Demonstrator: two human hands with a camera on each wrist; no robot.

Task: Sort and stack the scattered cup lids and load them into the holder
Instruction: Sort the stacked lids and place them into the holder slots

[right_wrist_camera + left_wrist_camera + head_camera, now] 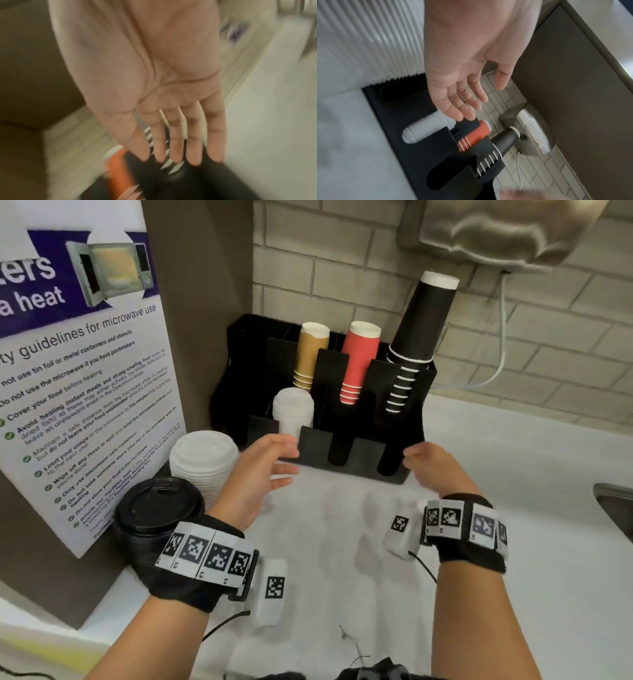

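1. A stack of white lids (293, 409) sits in a front slot of the black holder (318, 445).
2. More white lids (203, 462) and black lids (157, 508) stand stacked on the worktop (513, 508), left of the holder.
3. My left hand (260, 470) is open, empty, near the holder's front.
4. My right hand (433, 465) is open at its right corner; I cannot tell if it touches.

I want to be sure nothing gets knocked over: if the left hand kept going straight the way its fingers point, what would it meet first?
Probably the black holder, at its front wall beside the white lid stack; the left hand is open and empty. Depth is unclear.
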